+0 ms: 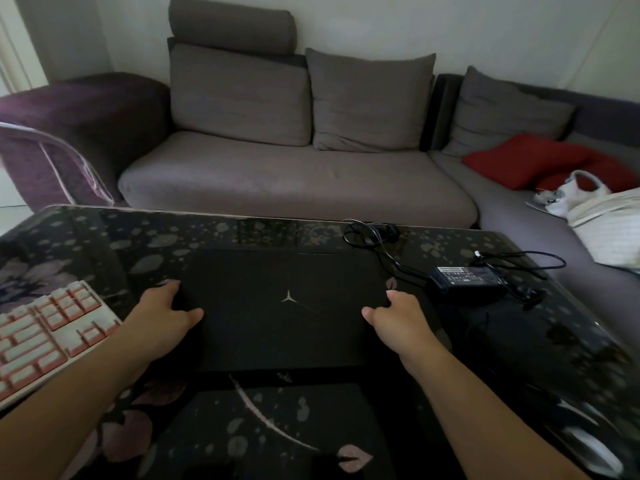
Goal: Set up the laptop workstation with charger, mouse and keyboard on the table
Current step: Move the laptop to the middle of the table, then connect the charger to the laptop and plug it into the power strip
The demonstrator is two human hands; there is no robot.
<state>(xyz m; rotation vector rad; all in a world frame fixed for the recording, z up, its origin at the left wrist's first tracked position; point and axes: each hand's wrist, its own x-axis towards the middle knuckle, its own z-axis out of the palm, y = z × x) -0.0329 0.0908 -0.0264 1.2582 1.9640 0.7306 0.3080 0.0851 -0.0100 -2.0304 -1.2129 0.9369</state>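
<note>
A closed black laptop [284, 306] lies flat in the middle of the glossy dark floral table [104, 237], lid up. The left hand [166, 313] grips its left edge, thumb on the lid and fingers curled over the side; the right hand [398, 317] grips the right edge the same way. A white and pink keyboard [45, 334] rests on the table to the left, near the left forearm. The black charger brick [467, 278] sits just right of the laptop, its cable [374, 237] looping toward the far edge. Something pale and rounded, maybe the mouse [595, 448], shows at the near right corner, too blurred to be sure. Behind the table stands a grey sofa [294, 181] with red cushions [526, 161]
</note>
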